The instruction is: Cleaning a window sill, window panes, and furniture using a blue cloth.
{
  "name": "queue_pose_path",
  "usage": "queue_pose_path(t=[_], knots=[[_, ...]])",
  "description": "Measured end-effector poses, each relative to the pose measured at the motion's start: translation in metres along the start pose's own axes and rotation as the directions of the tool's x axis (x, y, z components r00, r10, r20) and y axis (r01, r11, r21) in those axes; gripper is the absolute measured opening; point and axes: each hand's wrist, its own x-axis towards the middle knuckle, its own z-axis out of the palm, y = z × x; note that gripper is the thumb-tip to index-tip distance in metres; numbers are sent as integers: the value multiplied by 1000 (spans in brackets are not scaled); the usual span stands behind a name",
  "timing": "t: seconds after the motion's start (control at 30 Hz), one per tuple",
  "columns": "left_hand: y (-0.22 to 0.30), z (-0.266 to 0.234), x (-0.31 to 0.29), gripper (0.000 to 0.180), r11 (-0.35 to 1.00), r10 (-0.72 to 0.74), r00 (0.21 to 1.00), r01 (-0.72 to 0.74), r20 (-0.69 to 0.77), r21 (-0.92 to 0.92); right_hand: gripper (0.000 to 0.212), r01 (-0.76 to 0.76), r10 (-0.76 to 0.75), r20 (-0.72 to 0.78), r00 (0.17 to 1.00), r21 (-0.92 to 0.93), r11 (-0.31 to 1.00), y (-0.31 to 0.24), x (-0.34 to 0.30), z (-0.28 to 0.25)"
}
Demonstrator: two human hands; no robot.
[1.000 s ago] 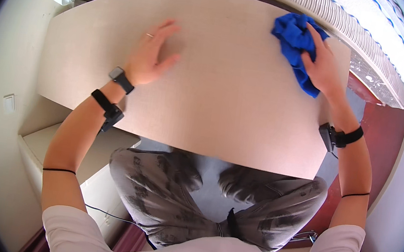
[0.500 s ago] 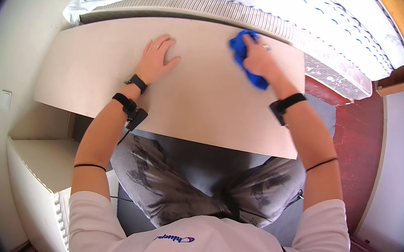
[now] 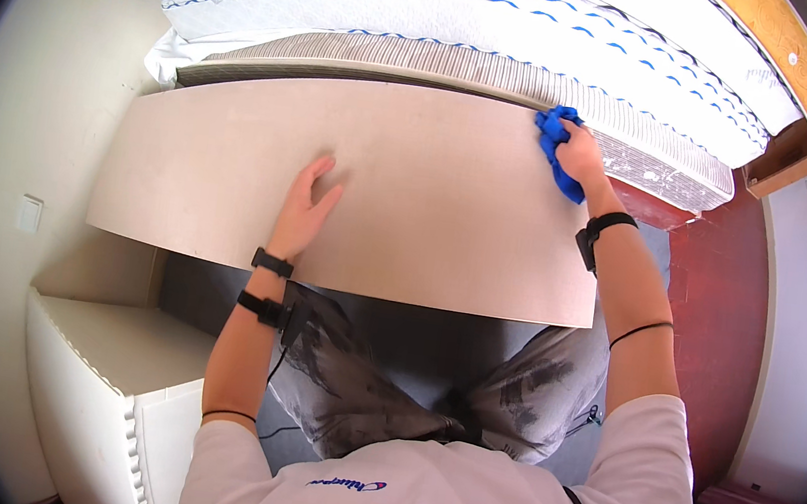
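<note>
A wide, pale beige board [image 3: 428, 215] like a tabletop spans the space in front of me. Near its far right corner my right hand [image 3: 582, 155] grips a bunched blue cloth [image 3: 561, 161], part of which trails down along the board's right edge. My left hand [image 3: 305, 208] rests around the board's middle, a little left, fingers stretched out with the thumb apart and nothing held. Black straps with small dark devices sit on both wrists.
Striped white mattresses [image 3: 432, 19] stand behind the board's far edge. A white cabinet [image 3: 120, 348] is at the lower left beside the wall. Dark red floor [image 3: 712, 320] shows on the right, and a wall switch [image 3: 30, 213] is at the left.
My right hand has moved right with the blue cloth, to the board's far right corner. My left hand has drawn back nearer to me. The whole view has shifted slightly.
</note>
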Motion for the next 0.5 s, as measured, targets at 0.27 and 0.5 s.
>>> queue_pose_path(t=[0.27, 0.5], knots=[[19, 8, -15, 46, 854, 95, 988, -142, 118, 501, 63, 47, -42, 39, 998, -138, 989, -102, 8, 49], [16, -2, -15, 46, 954, -17, 990, -26, 142, 298, 75, 447, -432, 142, 891, -95, 890, -267, -38, 99]])
